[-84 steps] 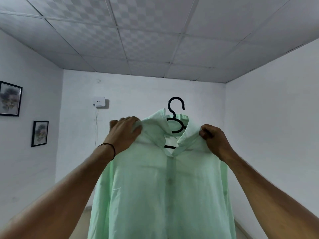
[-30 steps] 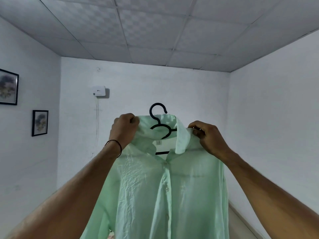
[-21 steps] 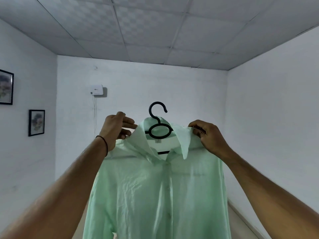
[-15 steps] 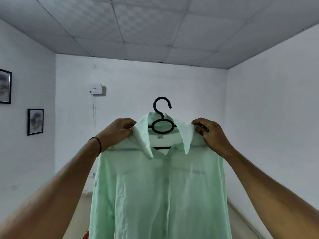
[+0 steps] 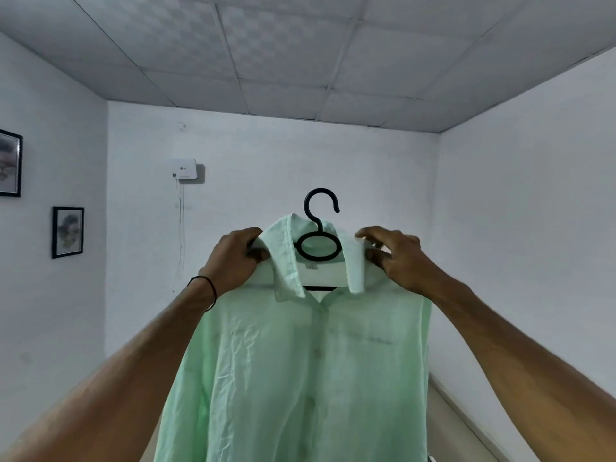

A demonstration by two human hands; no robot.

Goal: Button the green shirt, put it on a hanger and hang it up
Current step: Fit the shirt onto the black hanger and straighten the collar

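A person is holding up a pale green woven shirt (image 5: pixel 300 361) at arm's length in a white room, and the shirt is hanging on a black plastic hanger (image 5: pixel 315 219) whose open hook is standing clear above the collar. Just left of the hanger's ring, the left hand (image 5: pixel 233 261), with a thin dark wristband (image 5: pixel 207 288), is curling its fingers round the shirt's shoulder beside the collar (image 5: pixel 286 261). It seems to be clamping cloth and hanger arm together so the garment is not sliding off. Just right of the ring, the right hand (image 5: pixel 400 261) is reaching to the other collar wing with its fingers spread. It is blurred, so it is not possible to tell whether finger and thumb are nipping the cloth or only touching it. The aim is probably to square the collar so that it sits flat. Below the hanger, the front placket is lying closed with buttons showing down it, and only the neck is open, so the buttoning appears finished and the hanging-up step is yet to come. No rail or peg is showing. Far to the left of the hanger, two dark-framed pictures (image 5: pixel 67 231) and a small white wall box (image 5: pixel 184 169) are hanging on the walls.
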